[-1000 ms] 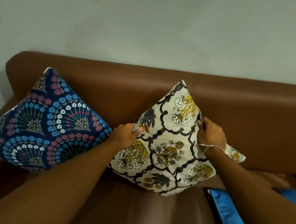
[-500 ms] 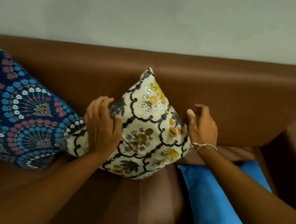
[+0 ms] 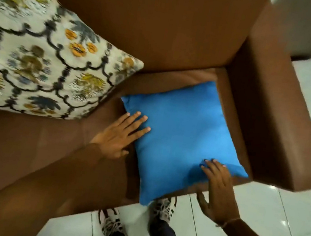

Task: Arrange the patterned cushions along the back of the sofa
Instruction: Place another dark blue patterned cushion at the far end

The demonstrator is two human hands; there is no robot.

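A plain blue cushion (image 3: 182,138) lies flat on the brown sofa seat (image 3: 46,142), tucked against the right armrest. My left hand (image 3: 120,136) rests open on the cushion's left edge, fingers spread. At the cushion's front right part, my right hand (image 3: 218,190) touches it with the fingertips, fingers apart. A cream floral patterned cushion (image 3: 38,60) leans on the sofa back (image 3: 155,20) at the upper left, with neither hand on it. The dark blue patterned cushion is out of view.
The sofa's right armrest (image 3: 275,119) borders the blue cushion. White floor tiles (image 3: 296,220) lie to the right and in front of the sofa. My two feet in patterned shoes (image 3: 163,208) stand at the seat's front edge.
Both hands have let go of the cream floral cushion and moved right and down onto the blue cushion. My view has swung right and downward, leaving the dark blue cushion out of frame.
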